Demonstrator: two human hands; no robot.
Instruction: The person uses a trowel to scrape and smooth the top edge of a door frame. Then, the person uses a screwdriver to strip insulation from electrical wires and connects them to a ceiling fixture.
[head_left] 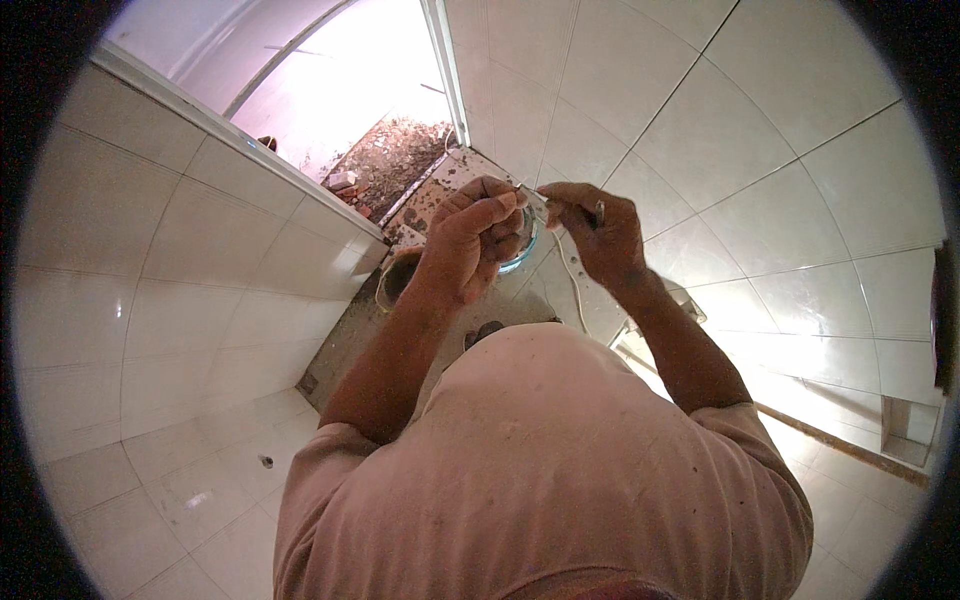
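L hand [474, 235]: fingers curled; we can't tell if gripping. R hand [602, 235]: pinching sm. pale item [537, 204] btwn hands, over blue-rimmed container [513, 265]. Risk, we judge: loose fingertip pinch, item slips, drops in/nr container.

hands [475, 235] [598, 240]: 2 | forearms [390, 355] [685, 340]: 2 | pale cable [575, 280]: 1 | doorway [447, 85]: 1

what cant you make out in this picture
All in the head view:
Pale piece: too small to identify, partly covered by the left hand and right hand.
Blue-rimmed thing: mostly hidden behind the hands.
Doorway: far side lost in glare.
Dark thing at far right: cut off by the fisheye rim.
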